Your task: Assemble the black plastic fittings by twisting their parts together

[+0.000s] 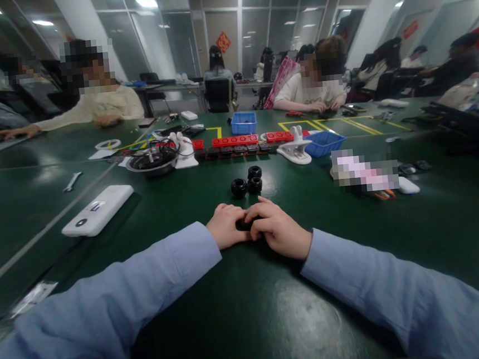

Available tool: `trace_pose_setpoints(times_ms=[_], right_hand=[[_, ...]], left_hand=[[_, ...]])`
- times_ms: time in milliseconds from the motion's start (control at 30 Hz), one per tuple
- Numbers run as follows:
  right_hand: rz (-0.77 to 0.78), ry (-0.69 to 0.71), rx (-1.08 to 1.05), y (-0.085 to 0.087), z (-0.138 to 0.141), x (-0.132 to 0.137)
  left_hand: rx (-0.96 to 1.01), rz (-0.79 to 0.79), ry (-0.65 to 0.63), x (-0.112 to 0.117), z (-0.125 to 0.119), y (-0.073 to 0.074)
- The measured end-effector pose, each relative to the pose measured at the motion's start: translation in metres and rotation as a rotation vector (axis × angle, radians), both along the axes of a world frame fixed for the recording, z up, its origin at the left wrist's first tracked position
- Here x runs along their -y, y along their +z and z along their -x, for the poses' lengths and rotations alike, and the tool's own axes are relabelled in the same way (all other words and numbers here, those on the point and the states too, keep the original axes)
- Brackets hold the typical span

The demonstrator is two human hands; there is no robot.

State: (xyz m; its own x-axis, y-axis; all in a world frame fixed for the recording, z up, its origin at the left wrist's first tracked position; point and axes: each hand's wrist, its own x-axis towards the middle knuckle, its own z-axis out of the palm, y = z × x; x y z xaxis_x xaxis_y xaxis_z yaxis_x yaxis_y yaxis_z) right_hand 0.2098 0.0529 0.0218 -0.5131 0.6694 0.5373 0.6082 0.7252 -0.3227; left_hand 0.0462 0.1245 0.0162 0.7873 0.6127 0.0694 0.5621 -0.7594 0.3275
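My left hand (225,226) and my right hand (279,229) meet at the middle of the green table (251,312), fingers curled together around a small black part (244,224) that is mostly hidden between them. Both forearms in light blue sleeves rest on the table. Just beyond the hands lie three black ring-shaped parts (248,182) in a small cluster.
A white flat device (98,209) and a wrench (72,182) lie at left. Further back are a dark round bowl with wires (152,160), a row of red blocks (236,140), two blue bins (243,122), a white clamp (295,148). Other people sit at the far side.
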Motion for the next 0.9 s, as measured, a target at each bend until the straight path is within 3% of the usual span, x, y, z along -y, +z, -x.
trace_pose_setpoints(times_ms=[900], right_hand=[[-0.231, 0.080, -0.107, -0.0010, 0.0013, 0.0022]], left_hand=[[-0.017, 0.009, 0.022, -0.0001, -0.0012, -0.0010]])
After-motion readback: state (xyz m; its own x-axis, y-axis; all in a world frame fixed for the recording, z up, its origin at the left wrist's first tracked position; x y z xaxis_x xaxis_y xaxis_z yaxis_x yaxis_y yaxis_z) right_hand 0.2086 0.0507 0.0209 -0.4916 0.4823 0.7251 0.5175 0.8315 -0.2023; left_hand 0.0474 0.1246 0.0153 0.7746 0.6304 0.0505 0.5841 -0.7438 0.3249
